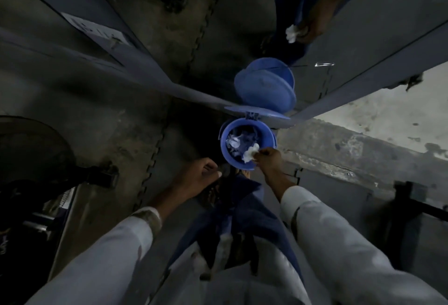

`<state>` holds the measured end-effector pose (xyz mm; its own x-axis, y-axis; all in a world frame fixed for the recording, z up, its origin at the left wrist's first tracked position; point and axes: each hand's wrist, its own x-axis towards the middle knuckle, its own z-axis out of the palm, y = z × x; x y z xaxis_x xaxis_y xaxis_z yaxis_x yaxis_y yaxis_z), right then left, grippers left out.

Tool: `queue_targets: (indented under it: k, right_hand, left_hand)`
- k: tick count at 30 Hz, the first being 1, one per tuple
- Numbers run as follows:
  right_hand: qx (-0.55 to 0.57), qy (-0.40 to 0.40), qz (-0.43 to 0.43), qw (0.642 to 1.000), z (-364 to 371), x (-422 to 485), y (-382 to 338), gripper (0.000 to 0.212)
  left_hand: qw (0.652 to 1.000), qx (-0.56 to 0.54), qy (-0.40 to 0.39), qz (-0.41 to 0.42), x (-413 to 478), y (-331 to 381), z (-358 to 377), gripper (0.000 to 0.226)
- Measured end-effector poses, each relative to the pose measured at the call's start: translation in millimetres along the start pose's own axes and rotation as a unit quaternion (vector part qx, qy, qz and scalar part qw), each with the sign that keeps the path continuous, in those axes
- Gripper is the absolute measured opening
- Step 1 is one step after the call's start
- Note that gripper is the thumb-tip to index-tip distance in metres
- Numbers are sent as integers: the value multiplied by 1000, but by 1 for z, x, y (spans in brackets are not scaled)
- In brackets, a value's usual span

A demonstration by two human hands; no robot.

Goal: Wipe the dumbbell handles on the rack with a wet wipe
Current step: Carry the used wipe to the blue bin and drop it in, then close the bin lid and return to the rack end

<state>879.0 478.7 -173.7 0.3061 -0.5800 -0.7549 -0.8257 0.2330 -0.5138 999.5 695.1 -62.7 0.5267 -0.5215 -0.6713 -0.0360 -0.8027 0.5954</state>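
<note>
The right hand (269, 159) has the crumpled wet wipe (251, 155) pinched in its grip, just above the rim of the open blue bin (224, 146). The step therefore seems to be throwing the used wipe away, and next the fingers need only to let go so that it falls among the rubbish inside. The left hand (201, 173) hangs loosely curled and holds nothing. I cannot make out any dumbbell rack. The bin stands on a dark floor (116, 122) against a mirror (375, 25); the room is dim.
</note>
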Motion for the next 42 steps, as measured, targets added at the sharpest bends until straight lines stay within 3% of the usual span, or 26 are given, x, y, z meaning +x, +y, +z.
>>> queue_targets:
  k: [9, 13, 17, 21, 23, 24, 25, 27, 28, 33, 42]
  right_hand:
    - [-98, -2, -28, 995, -3, -15, -24, 32]
    - [-114, -30, -34, 993, -7, -30, -35, 8]
    - [-69, -27, -25, 997, -9, -34, -36, 38]
    - [-83, 16, -70, 994, -2, -50, -49, 22]
    - [-107, -48, -77, 990, -2, -54, -53, 23]
    - [-125, -34, -110, 986, -2, -57, -55, 21]
    - [-99, -43, -79, 991, -1, -65, -56, 14]
    - [-121, 54, -101, 986, -2, -76, -56, 14]
    - [-120, 63, -98, 986, -4, -83, -59, 14]
    - [-37, 55, -115, 991, -25, -107, -52, 9]
    - [-20, 95, -107, 989, -121, -164, -7, 12]
  left_hand:
    - [1000, 10, -2, 9, 3, 0, 1, 21]
    - [1000, -4, 1, 26, 8, 5, -4, 25]
    - [998, 3, -17, 57, 12, 7, -12, 20]
    - [995, 21, -38, 92, 17, 6, -28, 14]
    - [993, 32, -45, 103, 19, 7, -36, 17]
    - [992, 40, -48, 107, 20, 8, -40, 20]
    - [991, 49, -50, 112, 20, 9, -42, 23]
    - [989, 66, -53, 121, 22, 13, -46, 25]
    - [988, 72, -55, 126, 23, 15, -47, 25]
    - [979, 93, -69, 169, 29, 35, -43, 27]
    - [936, 167, -153, 270, 35, 127, 1, 16]
